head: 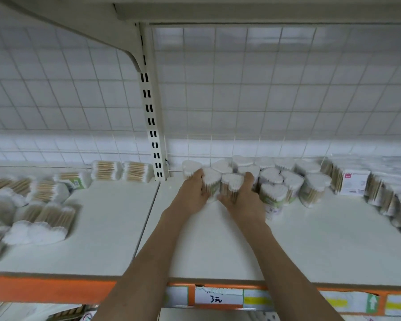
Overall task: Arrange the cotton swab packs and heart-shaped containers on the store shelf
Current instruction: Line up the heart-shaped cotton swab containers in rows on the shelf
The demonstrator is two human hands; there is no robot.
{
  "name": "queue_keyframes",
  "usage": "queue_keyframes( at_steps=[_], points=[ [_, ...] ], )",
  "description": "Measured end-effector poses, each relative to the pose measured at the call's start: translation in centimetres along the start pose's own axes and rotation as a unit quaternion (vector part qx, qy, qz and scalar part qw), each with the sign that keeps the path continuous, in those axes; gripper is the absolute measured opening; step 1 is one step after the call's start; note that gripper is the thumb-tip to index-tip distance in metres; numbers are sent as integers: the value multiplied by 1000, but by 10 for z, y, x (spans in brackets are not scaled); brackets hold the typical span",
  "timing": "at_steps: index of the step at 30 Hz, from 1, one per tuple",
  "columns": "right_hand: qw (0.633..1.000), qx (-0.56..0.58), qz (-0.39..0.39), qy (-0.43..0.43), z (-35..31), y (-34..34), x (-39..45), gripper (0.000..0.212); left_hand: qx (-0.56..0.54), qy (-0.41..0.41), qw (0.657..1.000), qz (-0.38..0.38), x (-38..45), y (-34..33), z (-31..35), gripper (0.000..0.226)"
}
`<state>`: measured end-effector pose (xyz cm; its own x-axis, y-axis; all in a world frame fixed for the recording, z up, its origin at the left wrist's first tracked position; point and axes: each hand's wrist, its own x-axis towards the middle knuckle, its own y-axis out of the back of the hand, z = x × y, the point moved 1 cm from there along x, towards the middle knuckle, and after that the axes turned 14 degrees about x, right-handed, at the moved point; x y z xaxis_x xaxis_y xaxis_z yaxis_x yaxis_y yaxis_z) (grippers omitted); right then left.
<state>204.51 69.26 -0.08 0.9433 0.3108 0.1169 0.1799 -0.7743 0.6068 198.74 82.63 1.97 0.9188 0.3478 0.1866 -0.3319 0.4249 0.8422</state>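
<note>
— White shelf (195,239): where are the heart-shaped containers (283,181)?
— Around one o'clock. Left hand (192,191) and right hand (243,198) each seemingly curl around one; blur hides details.

white shelf (218,251), wire grid back (264,89), orange edge (44,288)

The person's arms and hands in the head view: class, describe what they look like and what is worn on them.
Both forearms are bare up to the bottom edge of the picture: no sleeves show. The left hand and right hand wear no gloves. No watch, bracelet or ring can be seen.
</note>
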Motion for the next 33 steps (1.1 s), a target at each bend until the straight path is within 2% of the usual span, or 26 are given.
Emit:
queue_keyframes(
  at_steps=[3,5,9,12,16,20,27,31,33],
  points=[
    [999,14,30,-10,-4,-2,-10,94,-1,-8,1000,5,-2,3,-11,36],
    [998,19,55,-1,-11,-1,-22,89,17,-24,999,15,-8,11,-14,41],
    [995,36,94,28,-33,-5,-51,59,8,-26,999,37,-32,32,-29,42],
    [996,-6,66,61,-54,-23,-64,36,24,-13,997,76,-53,50,-55,40],
    [992,-10,2,125,-87,-60,-63,30,83,21,991,99,-74,81,-95,40],
    [979,-42,-63,191,-124,-107,-43,32,137,51,985,90,-73,116,-135,46],
    [937,-159,-165,265,-174,-177,5,50,263,81,961,15,-35,168,-190,58],
    [916,-228,-178,279,-177,-198,26,79,333,93,937,-38,-19,173,-214,68],
    [911,-250,-175,277,-176,-206,31,86,365,89,926,-47,-12,170,-221,70]
  ],
)
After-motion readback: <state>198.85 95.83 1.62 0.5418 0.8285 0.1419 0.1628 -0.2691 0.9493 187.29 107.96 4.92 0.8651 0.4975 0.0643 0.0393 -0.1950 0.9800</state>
